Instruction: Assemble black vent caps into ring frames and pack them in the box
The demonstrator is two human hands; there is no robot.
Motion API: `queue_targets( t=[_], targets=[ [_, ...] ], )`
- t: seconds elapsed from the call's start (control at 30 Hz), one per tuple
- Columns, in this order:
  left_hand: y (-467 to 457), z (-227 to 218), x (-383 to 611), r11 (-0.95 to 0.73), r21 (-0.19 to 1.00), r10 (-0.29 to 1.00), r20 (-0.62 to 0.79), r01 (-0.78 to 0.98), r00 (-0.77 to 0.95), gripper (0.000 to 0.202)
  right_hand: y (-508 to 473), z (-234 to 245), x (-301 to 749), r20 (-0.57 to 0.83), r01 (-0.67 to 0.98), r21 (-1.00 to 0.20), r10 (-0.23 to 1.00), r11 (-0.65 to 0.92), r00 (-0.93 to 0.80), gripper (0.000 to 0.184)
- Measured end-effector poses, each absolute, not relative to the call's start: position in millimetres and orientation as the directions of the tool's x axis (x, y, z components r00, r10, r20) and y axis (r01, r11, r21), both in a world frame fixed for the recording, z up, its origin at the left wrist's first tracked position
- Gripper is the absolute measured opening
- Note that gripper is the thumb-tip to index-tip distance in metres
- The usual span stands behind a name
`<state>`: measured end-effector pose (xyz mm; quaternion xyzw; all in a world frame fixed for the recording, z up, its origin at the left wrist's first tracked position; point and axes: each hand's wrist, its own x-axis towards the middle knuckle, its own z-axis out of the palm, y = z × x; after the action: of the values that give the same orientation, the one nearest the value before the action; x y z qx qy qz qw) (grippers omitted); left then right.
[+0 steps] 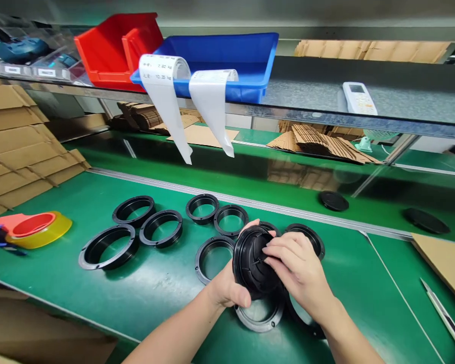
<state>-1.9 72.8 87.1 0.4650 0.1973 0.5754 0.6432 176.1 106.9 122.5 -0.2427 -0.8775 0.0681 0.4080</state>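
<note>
My left hand [227,288] grips a round black plastic part [252,263] from below and behind, holding it tilted up off the green bench. My right hand [298,268] rests on the part's right side with its fingers curled onto its ribbed face. Under and around the hands lie several black plastic rings: one [261,314] right below the part, one [212,258] just left of it, one [307,237] behind my right hand. More rings [108,246] lie in a loose group to the left.
A tape dispenser with yellow and red parts [34,230] sits at the left, next to stacked flat cardboard [18,146]. A shelf above carries a red bin [114,48], a blue tray [227,63] with hanging paper strips, and a white remote [359,98]. A blade-like tool [445,318] and cardboard [445,263] lie at the right.
</note>
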Motion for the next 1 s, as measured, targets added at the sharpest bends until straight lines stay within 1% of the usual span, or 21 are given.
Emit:
queue_targets(
  t=[0.13,0.27,0.37,0.47,0.57,0.63,0.73,0.83,0.9,1.0],
  targets=[
    [72,77,0,-0.063,0.767,0.906,0.312,-0.638,0.286,0.133,108,122,174,0.635,0.354,-0.290,0.455,0.889,-0.624,0.017],
    [70,73,-3,0.020,0.768,0.905,0.258,-0.640,0.338,0.133,109,120,174,0.611,0.308,-0.298,0.429,0.903,-0.666,0.023],
    [68,76,-4,0.082,0.773,0.914,0.194,-0.629,0.357,0.133,109,119,173,0.610,0.303,-0.312,0.434,0.901,-0.663,0.023],
    [66,78,-5,0.096,0.788,0.917,0.167,-0.608,0.361,0.131,109,115,169,0.627,0.289,-0.334,0.441,0.897,-0.642,0.024],
    [65,78,-5,0.102,0.807,0.931,0.129,-0.582,0.342,0.123,110,111,164,0.660,0.280,-0.359,0.454,0.890,-0.598,0.023],
    [65,77,-5,0.129,0.797,0.933,0.105,-0.591,0.345,0.117,111,111,163,0.657,0.287,-0.394,0.486,0.873,-0.576,0.019],
    [67,77,-2,0.194,0.737,0.934,0.063,-0.647,0.353,0.108,112,117,170,0.563,0.324,-0.491,0.578,0.809,-0.590,0.012],
    [68,79,1,0.295,0.670,0.912,0.014,-0.681,0.409,0.105,112,125,183,0.437,0.354,-0.583,0.649,0.731,-0.623,0.012],
    [68,81,3,0.362,0.633,0.884,0.001,-0.685,0.468,0.105,112,129,190,0.397,0.361,-0.608,0.665,0.707,-0.632,0.016],
    [68,84,5,0.435,0.566,0.849,0.003,-0.701,0.529,0.099,112,130,194,0.363,0.399,-0.610,0.689,0.684,-0.627,0.019]
  ],
)
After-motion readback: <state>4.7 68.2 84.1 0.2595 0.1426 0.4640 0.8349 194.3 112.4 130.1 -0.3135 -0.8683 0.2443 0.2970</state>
